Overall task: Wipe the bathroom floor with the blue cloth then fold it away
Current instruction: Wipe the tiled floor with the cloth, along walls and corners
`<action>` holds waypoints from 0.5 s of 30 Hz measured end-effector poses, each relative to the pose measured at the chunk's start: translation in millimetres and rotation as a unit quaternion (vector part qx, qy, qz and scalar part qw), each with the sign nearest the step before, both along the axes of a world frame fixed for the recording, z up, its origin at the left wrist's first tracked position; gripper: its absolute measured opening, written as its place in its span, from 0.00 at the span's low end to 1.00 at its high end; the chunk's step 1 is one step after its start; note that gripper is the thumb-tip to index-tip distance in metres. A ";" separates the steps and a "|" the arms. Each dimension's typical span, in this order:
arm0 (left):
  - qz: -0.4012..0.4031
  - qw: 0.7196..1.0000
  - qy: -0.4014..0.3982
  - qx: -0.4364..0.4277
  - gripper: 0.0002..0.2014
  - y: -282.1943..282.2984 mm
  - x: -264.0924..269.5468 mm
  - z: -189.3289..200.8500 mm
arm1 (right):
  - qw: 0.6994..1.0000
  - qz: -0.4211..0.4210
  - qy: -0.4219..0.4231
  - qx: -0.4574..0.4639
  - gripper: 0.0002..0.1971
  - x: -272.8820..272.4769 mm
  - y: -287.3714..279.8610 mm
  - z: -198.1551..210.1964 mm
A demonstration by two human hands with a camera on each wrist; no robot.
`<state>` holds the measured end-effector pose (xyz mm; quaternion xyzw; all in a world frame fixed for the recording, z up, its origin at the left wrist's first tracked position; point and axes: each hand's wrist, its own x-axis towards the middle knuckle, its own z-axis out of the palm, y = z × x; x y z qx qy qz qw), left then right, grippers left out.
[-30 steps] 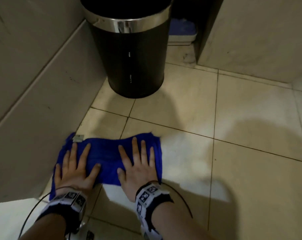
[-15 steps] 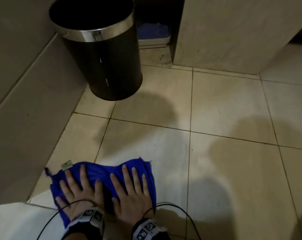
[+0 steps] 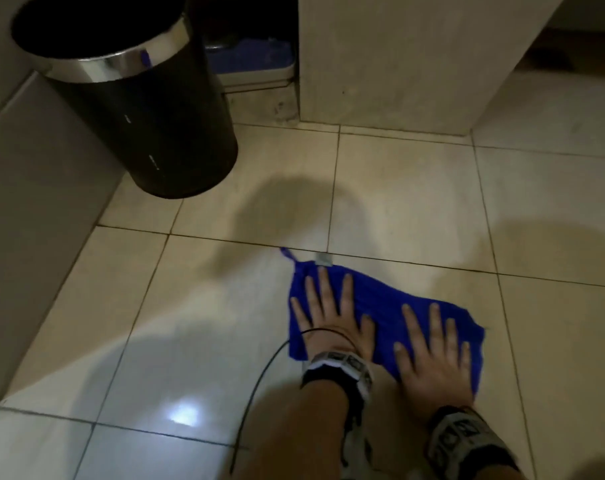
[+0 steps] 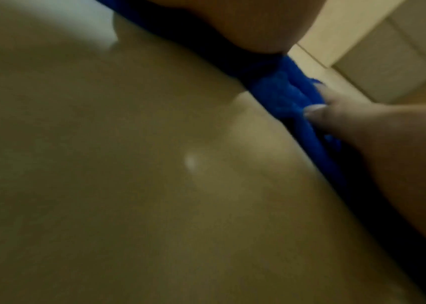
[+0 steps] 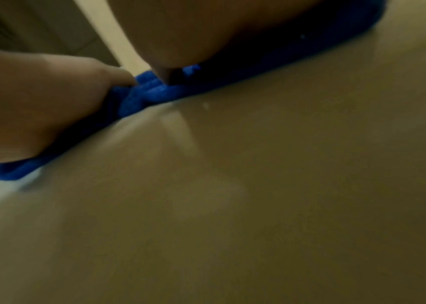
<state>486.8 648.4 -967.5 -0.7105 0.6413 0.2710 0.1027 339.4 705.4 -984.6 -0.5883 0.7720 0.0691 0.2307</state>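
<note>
The blue cloth [image 3: 384,306] lies spread on the beige tiled floor [image 3: 224,306], a small loop and grey tag at its far left corner. My left hand [image 3: 328,313] lies flat on the cloth's left half, fingers straight and spread. My right hand [image 3: 429,344] presses flat on the right half, fingers straight too. In the left wrist view the blue cloth [image 4: 284,90] bunches under a thumb tip. In the right wrist view the blue cloth [image 5: 154,90] is pinned to the floor under palm and thumb.
A black bin [image 3: 138,109] with a chrome rim stands at the far left against the wall [image 3: 34,202]. A tiled pillar [image 3: 398,57] rises at the back, with a blue-topped object [image 3: 249,60] in the dark gap beside it. A black cable [image 3: 259,386] trails from my left wrist.
Both hands have slid the cloth from the left wall toward the right, across the tile, staying flat on it. The view has shifted right with them.
</note>
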 end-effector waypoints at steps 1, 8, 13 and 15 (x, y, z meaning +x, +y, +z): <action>-0.033 0.999 0.011 0.005 0.36 2.1 -25.0 0.6 | 0.999 -0.029 0.012 0.010 0.31 -23.1 3.2 4.6; -0.125 0.991 0.054 -0.008 0.37 13.6 -78.3 -4.6 | 0.991 -0.115 0.030 0.066 0.29 -68.6 12.2 17.6; -0.152 0.986 0.064 -0.024 0.30 -13.1 -50.2 -4.2 | 0.984 -0.167 0.049 0.046 0.32 -15.9 -12.9 17.0; -0.144 0.988 0.055 -0.031 0.29 -32.7 -26.3 -4.2 | 0.987 -0.142 0.049 0.053 0.31 4.2 -28.8 17.1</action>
